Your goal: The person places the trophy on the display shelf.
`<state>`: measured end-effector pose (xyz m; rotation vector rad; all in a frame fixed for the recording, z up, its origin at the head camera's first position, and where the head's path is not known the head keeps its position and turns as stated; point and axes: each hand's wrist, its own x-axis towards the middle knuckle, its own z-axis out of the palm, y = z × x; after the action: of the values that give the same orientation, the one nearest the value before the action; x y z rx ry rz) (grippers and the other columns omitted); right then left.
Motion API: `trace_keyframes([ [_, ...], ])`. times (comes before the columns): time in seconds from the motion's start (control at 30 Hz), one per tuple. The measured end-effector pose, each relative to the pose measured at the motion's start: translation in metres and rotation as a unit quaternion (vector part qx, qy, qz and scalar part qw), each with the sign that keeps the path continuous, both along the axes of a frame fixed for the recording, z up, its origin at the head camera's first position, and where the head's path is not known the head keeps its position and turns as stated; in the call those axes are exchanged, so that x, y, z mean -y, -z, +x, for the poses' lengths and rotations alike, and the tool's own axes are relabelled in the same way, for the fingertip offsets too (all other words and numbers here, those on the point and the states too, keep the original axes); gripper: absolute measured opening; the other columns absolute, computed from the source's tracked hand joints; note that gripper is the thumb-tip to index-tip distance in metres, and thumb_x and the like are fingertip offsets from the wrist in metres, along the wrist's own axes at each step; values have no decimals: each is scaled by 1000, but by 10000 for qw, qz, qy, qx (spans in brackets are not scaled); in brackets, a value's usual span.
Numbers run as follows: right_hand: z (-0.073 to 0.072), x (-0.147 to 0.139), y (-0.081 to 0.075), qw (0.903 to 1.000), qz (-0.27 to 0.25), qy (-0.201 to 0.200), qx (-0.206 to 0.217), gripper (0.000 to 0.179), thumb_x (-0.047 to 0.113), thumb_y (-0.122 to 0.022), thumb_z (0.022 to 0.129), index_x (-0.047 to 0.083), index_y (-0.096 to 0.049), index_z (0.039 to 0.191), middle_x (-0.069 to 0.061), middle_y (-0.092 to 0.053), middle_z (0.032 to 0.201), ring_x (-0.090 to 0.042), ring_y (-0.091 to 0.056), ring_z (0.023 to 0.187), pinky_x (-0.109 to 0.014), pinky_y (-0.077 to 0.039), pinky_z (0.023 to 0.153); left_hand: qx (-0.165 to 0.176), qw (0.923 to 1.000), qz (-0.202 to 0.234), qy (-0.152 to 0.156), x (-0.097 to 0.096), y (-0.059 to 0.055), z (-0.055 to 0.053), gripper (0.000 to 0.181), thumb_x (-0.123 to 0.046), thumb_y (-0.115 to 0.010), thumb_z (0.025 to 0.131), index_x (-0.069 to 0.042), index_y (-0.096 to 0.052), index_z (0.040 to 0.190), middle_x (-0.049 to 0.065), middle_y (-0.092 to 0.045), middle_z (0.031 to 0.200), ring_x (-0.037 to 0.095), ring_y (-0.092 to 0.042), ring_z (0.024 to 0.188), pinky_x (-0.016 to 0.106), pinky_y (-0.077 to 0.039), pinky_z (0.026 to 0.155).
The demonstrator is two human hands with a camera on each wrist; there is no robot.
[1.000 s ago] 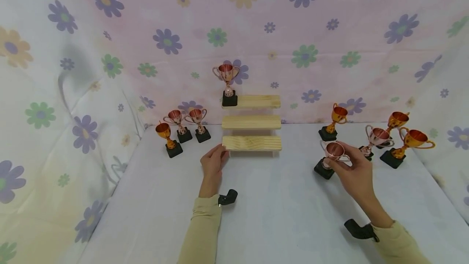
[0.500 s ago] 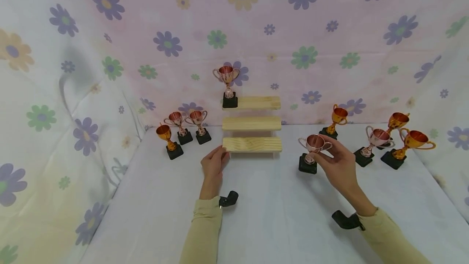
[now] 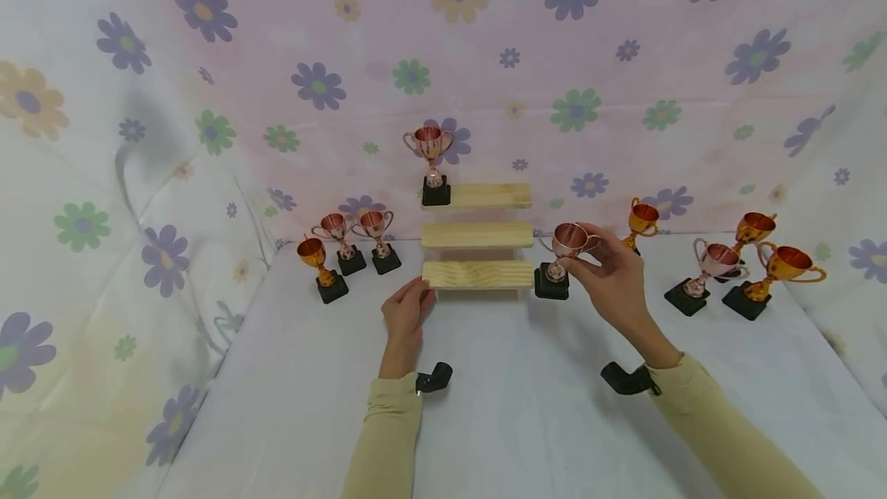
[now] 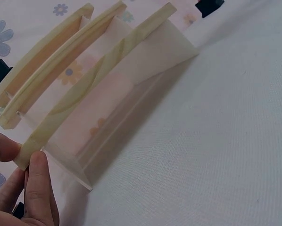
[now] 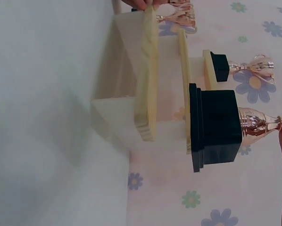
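Note:
A three-step display stand (image 3: 478,274) has pale wooden boards on clear side panels. My left hand (image 3: 402,322) pinches the left end of its lowest board, thumb above and fingers below in the left wrist view. My right hand (image 3: 613,276) grips a rose-gold trophy cup (image 3: 571,239) by its stem and bowl, close to the stand's right end. Its black base (image 5: 219,126) hangs in the air, roughly level with the middle board in the right wrist view. Another rose-gold trophy (image 3: 431,146) stands upright on the left end of the top board.
Left of the stand are a gold trophy (image 3: 315,254) and two rose-gold ones (image 3: 374,226). On the right stand gold trophies (image 3: 786,264) and a rose-gold one (image 3: 717,259); one gold trophy (image 3: 640,219) is just behind my right hand. Flowered cloth (image 3: 485,83) rises behind.
My right hand has carried the rose-gold trophy left and upward from the right-hand group to the stand's right end. My left hand keeps its hold on the lowest board.

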<state>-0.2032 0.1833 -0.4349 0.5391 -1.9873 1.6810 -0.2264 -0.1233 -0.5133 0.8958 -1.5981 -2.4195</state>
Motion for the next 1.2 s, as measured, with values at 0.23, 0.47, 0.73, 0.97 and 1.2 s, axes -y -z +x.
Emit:
trace_keyframes([
  [0.23,-22,19,-11,9980,-495,-97,-375,55,-23,-73,79,-10,-60,131,6,-66,111,-10,-67,96,-20,-58,85,-95,9999,-21,-28,2,0,1,34,-6,-70,92,3,-68,125,18,-66,121,17,-68,97,24,-61,85],
  [0.47,-43,35,-31,9948,-713,-73,-718,51,-21,-72,80,-12,-60,129,6,-67,113,-10,-68,99,-20,-59,85,-107,9999,-28,-45,0,2,1,33,-6,-70,92,4,-69,124,19,-67,120,17,-68,95,24,-61,85],
  [0.73,-73,56,-62,9941,-838,-215,-655,50,-15,-73,85,-10,-58,133,7,-67,112,-11,-68,103,-22,-59,89,-114,9999,19,-7,-1,3,0,34,-6,-70,93,4,-68,125,18,-67,119,16,-68,94,26,-61,88],
  [0.97,-111,78,-78,9908,-787,-869,-681,48,-15,-73,84,-10,-59,129,3,-67,111,-15,-66,99,-30,-57,96,-107,9999,43,-51,0,2,-2,33,-5,-71,92,4,-69,123,18,-67,120,17,-68,96,25,-61,86],
  [1.2,-135,92,-83,9938,-8,-1106,-92,44,-9,-73,88,-10,-58,130,-12,-66,113,-11,-62,95,-38,-54,97,-116,9999,50,-80,-1,5,-2,31,-5,-71,92,4,-70,121,18,-68,117,17,-68,94,25,-61,85],
])
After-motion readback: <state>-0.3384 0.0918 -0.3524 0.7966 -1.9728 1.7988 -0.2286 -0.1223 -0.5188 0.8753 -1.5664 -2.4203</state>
